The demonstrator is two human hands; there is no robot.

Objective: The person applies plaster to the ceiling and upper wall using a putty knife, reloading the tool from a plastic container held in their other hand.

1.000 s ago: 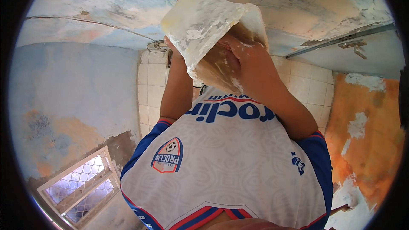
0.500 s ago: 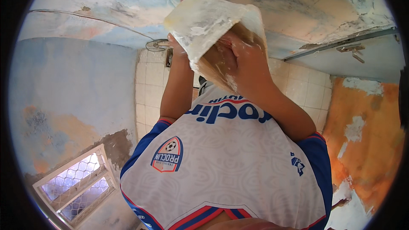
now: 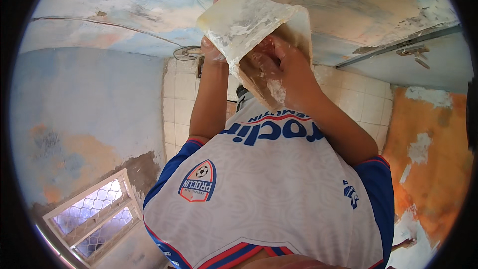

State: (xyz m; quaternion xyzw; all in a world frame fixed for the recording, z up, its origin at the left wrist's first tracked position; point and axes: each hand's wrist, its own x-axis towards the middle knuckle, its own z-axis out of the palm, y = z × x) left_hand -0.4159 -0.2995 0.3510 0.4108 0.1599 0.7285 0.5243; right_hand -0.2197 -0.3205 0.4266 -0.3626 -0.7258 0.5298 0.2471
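Observation:
Above my chest I hold pale, flat plates smeared with white putty. The left plate (image 3: 244,20) shows its broad, whitish face, with putty thick along its lower edge. Behind it is my left hand (image 3: 214,52), closed on it, a fingertip sticking up past the far edge and the thumb near the left corner. The right plate (image 3: 301,25) meets it at an angle, and a brownish surface shows between them. My right hand (image 3: 286,67) curls its fingers against that surface, with putty on its skin. Whether the plates are one piece or two I cannot tell.
A patchy painted wall (image 3: 348,10) stands ahead, with a cable (image 3: 107,21) along it. Pale floor tiles (image 3: 181,87) lie below. At right are a door handle (image 3: 416,52) and an orange wall (image 3: 433,129); at lower left, a meshed window (image 3: 94,214).
The plates and both hands have shifted slightly right in the view. More of my left fingertip shows above the plate. Both hands keep their hold.

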